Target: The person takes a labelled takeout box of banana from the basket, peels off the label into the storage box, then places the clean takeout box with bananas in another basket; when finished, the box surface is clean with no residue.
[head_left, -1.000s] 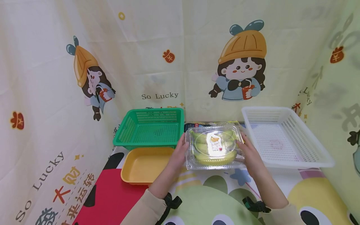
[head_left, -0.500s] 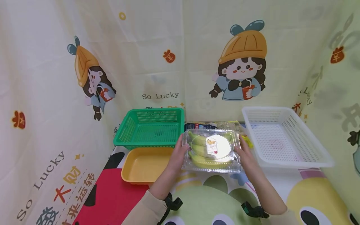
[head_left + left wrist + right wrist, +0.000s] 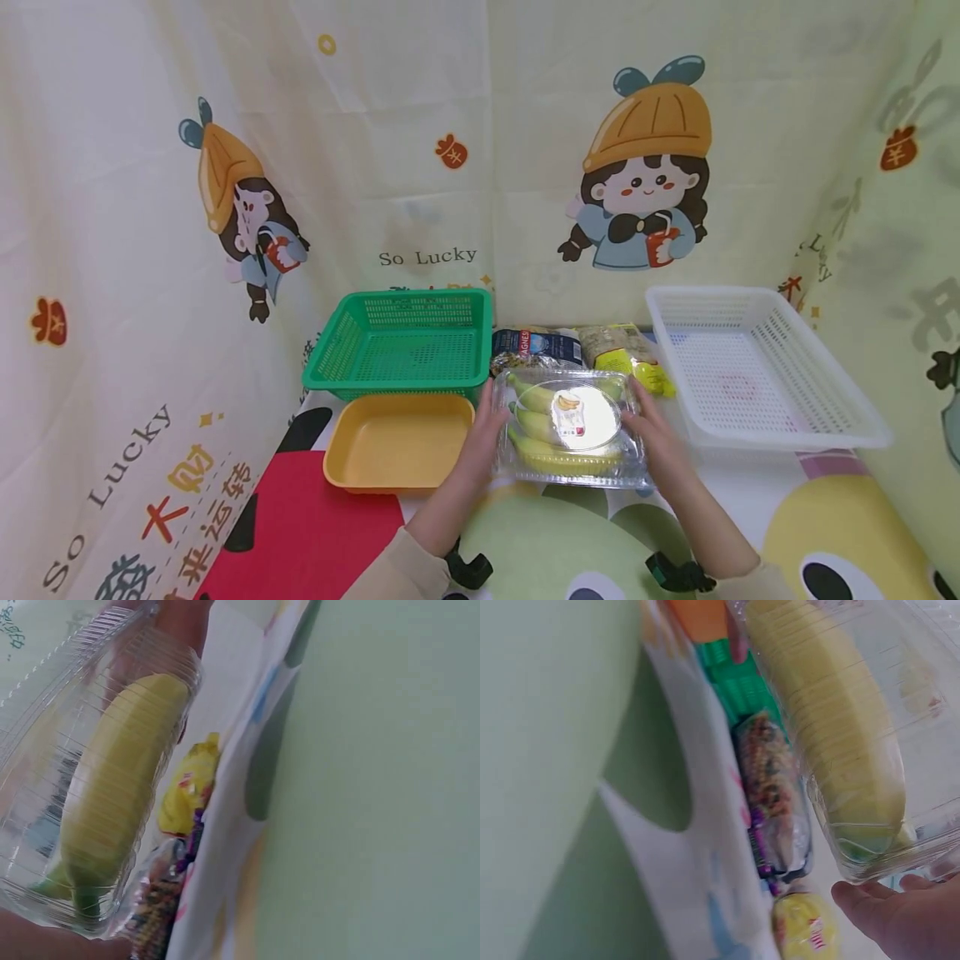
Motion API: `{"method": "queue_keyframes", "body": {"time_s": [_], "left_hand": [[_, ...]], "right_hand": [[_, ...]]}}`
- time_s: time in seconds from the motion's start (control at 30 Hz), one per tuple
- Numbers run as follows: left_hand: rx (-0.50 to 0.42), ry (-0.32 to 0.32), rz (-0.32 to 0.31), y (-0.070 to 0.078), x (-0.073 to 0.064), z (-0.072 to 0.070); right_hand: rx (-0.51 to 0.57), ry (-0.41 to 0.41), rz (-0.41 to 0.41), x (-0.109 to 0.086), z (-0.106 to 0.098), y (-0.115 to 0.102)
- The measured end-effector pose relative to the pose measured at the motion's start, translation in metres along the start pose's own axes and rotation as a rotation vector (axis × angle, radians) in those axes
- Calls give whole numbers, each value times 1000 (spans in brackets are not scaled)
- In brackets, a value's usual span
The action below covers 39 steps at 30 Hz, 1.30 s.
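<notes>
A clear plastic clamshell box [image 3: 573,429] with green-yellow bananas in it is held above the tablecloth, in the middle of the head view. My left hand [image 3: 482,437] grips its left side, and my right hand [image 3: 657,429] grips its right side, thumbs over the lid edges. One banana [image 3: 124,780] shows large through the ribbed wall in the left wrist view. In the right wrist view, fingertips of the right hand [image 3: 907,915] support the box's lower corner. Fingers underneath are mostly hidden in the head view.
Behind the box lie a dark blue printed bag [image 3: 537,346] and a beige-yellow bag [image 3: 626,354]. At left stand a green basket [image 3: 337,367] and a shallow yellow-orange tray [image 3: 397,454]. A white basket [image 3: 738,367] stands at right. Printed curtains enclose the table.
Both hands have brought the banana box nearer to me, lower in the head view. The two bags behind it now show more fully.
</notes>
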<state>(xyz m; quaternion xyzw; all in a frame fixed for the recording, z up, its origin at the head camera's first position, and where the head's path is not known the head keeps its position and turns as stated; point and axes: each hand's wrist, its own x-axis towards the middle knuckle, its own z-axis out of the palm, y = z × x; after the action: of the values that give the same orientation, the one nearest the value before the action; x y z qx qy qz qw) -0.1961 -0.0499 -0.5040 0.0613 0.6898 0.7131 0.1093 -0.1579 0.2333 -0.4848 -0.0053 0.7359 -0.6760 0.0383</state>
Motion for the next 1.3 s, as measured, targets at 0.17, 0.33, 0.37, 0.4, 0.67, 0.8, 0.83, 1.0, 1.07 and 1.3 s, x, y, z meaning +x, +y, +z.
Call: {"method": "queue_keyframes", "body": {"time_s": [0.17,0.33,0.37,0.4,0.67,0.8,0.83,1.0,1.07,1.3], "left_hand": [[-45,-13,-27,-16,-1,4],[-23,-6,-19,-25,-1,7],[-15,-5,-16,-25,-1,7],[-10,-5,-12,-26,-1,6],[36,-27,5,-28,1,-10],[32,-36,-1,-28,2,-13],[27,-39,0,-28,2,-13],[-11,-50,7,-30,3,-11],[-23,-52,7,-32,4,-10],[-53,-60,-11,-39,7,-9]], "right_hand": [[9,5,1,-2,-1,14],[18,1,14,0,-1,26],[24,2,19,1,-2,28],[36,2,20,2,-1,30],[48,-20,25,10,8,37],[8,-15,4,11,10,37],[4,-16,1,11,11,37],[-3,-7,5,13,10,39],[-9,-7,19,14,9,40],[-16,-5,30,17,7,45]]}}
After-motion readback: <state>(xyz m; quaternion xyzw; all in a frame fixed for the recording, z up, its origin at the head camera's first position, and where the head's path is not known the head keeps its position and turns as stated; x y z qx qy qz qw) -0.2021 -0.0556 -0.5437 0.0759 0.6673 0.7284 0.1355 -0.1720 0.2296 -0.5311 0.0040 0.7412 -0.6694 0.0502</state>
